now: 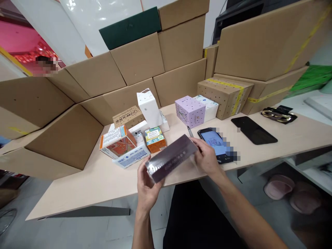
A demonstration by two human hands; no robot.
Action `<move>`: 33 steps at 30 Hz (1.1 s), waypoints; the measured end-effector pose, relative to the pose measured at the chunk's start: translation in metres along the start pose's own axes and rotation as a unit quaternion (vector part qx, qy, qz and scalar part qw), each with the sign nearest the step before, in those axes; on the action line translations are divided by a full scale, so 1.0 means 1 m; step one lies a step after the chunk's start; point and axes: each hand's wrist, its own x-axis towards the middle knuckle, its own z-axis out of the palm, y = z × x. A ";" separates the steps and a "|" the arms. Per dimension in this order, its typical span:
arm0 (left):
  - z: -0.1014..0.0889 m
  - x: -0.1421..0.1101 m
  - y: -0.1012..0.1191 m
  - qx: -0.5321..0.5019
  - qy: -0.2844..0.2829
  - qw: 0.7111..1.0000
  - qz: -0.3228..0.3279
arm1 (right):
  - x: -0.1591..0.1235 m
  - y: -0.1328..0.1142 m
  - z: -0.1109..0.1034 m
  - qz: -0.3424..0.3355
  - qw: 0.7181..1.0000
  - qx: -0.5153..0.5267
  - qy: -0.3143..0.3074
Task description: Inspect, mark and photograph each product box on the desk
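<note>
A long dark purple box [171, 157] wrapped in shiny film is held over the front edge of the pale wooden table [98, 180]. My left hand [146, 186] grips its lower left end, fingers wrapped round it. My right hand [207, 157] holds its upper right end, fingers closed on it. The box tilts upward to the right. Just right of my right hand lies a phone [216, 145] with a lit screen, and a thin pen or blade [190, 131] lies behind the box.
Small product boxes cluster behind the held box: an orange-and-white one [116, 141], a green-orange one [155, 139], a white carton [149, 107], a lilac cube [190, 110]. A second dark phone [253, 130] lies to the right. Large cardboard boxes [137, 60] wall the back.
</note>
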 end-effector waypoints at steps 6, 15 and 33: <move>-0.005 -0.001 -0.009 0.080 -0.026 0.980 0.181 | -0.004 -0.011 -0.009 0.139 0.980 0.139 0.010; -0.025 -0.019 0.000 0.209 -0.140 0.956 0.150 | -0.006 -0.014 -0.015 0.156 0.934 0.319 0.022; -0.002 0.000 0.006 0.068 -0.080 0.994 0.005 | 0.025 -0.063 -0.008 0.138 0.954 0.219 -0.153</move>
